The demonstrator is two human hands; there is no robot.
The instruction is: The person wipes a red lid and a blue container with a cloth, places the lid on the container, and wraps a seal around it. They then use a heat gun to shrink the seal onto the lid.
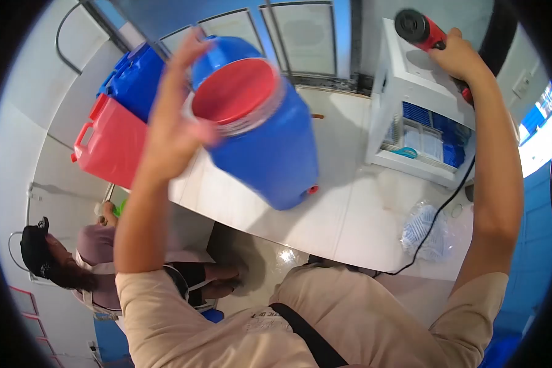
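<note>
A blue plastic drum [270, 147] with a red lid [238, 91] stands on the white table. A clear, wrinkled plastic band [251, 122] circles the drum just under the lid. My left hand [175, 122], blurred by motion, is raised at the near left side of the lid with fingers apart and nothing in them. Over at the far right, my right hand [459, 58] grips a red and black heat gun [424, 32] above a white drawer unit [420, 86]. Its black cord [438, 214] trails down past the table edge.
A red jerrycan [113, 141] and a blue jerrycan [135, 80] stand left, with another blue container [224, 52] behind the drum. A bag of clear plastic bands [426, 233] lies on the table [343, 202]. A person in a black cap [35, 248] sits at lower left.
</note>
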